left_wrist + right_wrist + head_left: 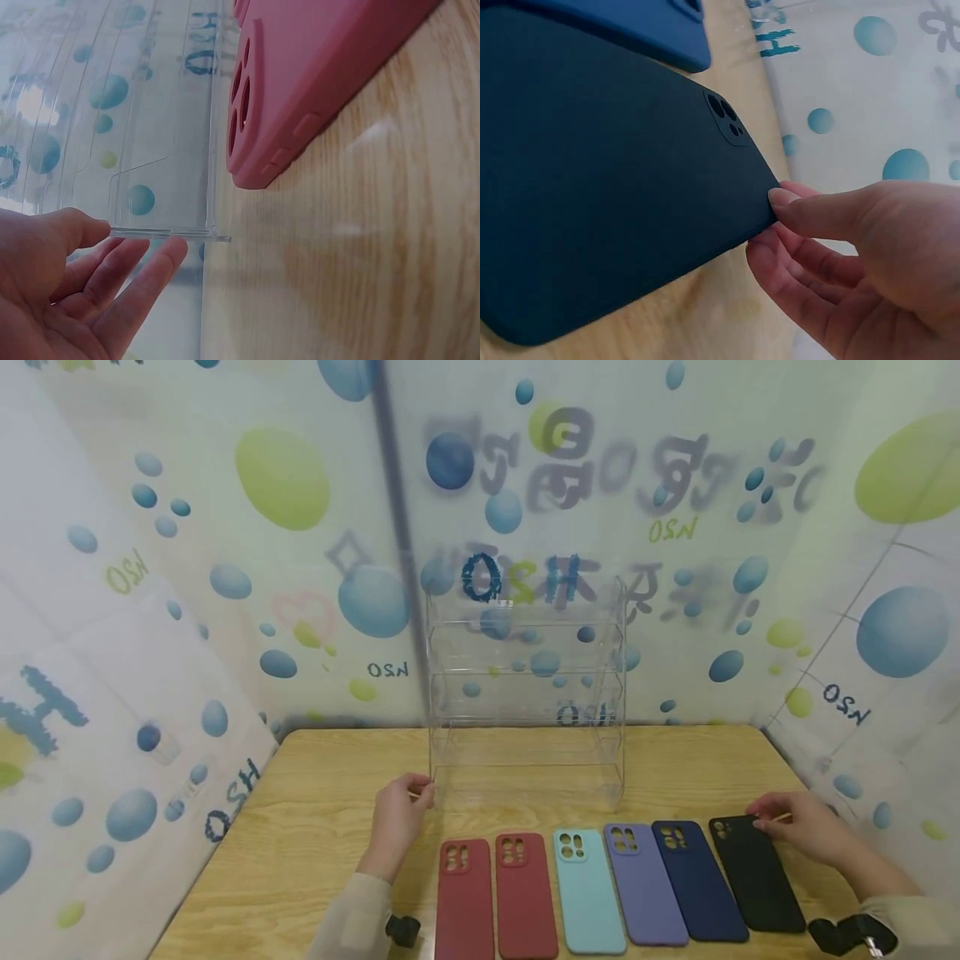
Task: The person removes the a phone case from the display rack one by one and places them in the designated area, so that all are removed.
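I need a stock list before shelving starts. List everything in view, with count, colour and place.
red phone cases: 2, dark red, left end of the row
light blue phone case: 1, third in the row
purple phone case: 1, fourth
navy phone case: 1, fifth
black phone case: 1, right end, corner pinched
display rack: 1, clear, tiered, behind the row
table: 1, light wood
printed backdrop: white with blue and green dots, behind and at both sides
left hand: touches the rack's lower left corner
right hand: pinches the black case's corner
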### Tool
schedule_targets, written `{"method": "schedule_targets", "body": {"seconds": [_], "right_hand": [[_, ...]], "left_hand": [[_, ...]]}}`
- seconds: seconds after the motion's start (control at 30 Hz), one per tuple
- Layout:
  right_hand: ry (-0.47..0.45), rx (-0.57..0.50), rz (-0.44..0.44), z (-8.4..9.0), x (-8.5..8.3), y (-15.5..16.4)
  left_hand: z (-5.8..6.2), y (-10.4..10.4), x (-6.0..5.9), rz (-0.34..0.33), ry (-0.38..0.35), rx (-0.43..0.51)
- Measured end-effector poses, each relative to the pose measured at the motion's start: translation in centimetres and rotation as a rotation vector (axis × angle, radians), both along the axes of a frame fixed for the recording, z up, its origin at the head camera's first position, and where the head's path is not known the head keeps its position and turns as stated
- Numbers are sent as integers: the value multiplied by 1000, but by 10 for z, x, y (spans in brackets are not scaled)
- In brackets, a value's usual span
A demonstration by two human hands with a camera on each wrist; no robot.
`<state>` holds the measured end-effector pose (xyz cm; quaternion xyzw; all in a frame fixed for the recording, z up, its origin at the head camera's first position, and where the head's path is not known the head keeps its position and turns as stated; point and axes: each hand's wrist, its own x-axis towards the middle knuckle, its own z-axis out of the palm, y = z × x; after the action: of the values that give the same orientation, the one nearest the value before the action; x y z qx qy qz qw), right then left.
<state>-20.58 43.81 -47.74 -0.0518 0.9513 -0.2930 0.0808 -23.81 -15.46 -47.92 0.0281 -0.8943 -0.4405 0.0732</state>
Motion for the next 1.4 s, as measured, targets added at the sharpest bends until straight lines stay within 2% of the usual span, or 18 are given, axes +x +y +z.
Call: {"method": "schedule_targets", "body": {"seconds": [0.23,0.5,0.67,0.9,1.03,1.27,1.4], "right_hand": [[6,60,-20,-12,2,-1],[-11,92,-40,-14,5,-7],[97,126,-69,-17,4,-15],[286,102,-186,-21,11,-54],[360,110,-190,-16,14,-79],[391,87,-122,-12,23,-120],[360,94,-100,-12,26,-144]], "left_hand": [[0,-1,0,4,-7,-2],[-2,-3,-1,2,-6,2],[0,-4,-2,2,0,-3],[0,-5,-3,3,-6,-8],[0,-6,-4,5,0,-17],[-4,-5,2,3,31,-54],[-6,-1,12,-5,68,-141]]}}
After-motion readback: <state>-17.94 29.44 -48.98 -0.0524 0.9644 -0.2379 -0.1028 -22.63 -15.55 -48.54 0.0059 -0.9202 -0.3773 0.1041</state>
